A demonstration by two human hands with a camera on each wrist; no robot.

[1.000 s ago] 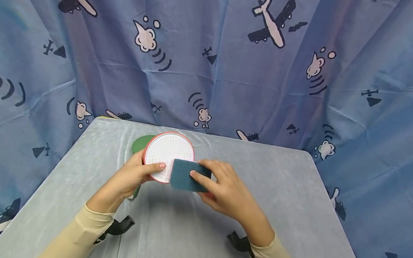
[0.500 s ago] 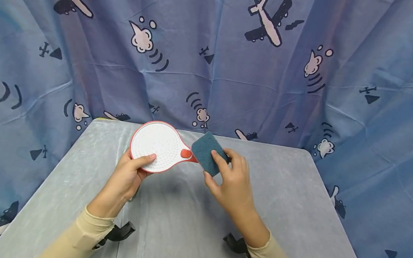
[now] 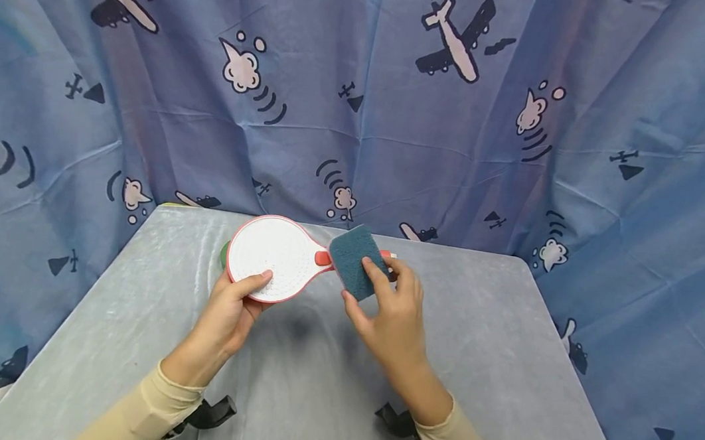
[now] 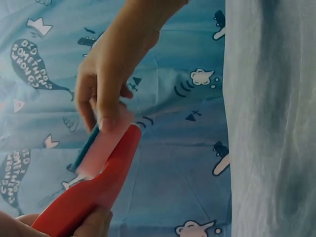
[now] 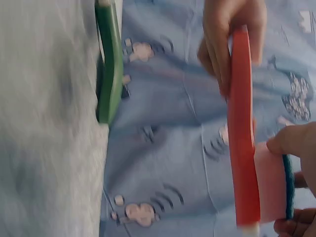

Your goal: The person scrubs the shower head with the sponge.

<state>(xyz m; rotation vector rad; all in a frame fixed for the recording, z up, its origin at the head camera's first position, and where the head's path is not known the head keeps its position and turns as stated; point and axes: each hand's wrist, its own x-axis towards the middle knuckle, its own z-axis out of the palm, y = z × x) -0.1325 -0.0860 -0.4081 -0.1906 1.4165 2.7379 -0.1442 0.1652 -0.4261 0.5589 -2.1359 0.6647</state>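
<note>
In the head view my left hand grips a red-and-white handheld shower head by its round head, thumb on the white nozzle face. My right hand pinches a sponge with a teal scouring side and a pink side. The sponge covers part of the shower head's handle. In the right wrist view the pink side lies against the handle, and the red back faces the table. The left wrist view has the red shower head below the sponge. Both are held above the table.
A green object with a curved, handle-like shape lies on the grey cloth-covered table, mostly hidden behind the shower head in the head view. A blue curtain with plane prints hangs behind the table. Black straps sit at the wrists.
The sponge has moved from the shower head's round face rightward onto its handle, turning as it went. The shower head first swung left, exposing its neck, then shifted slightly right and down.
</note>
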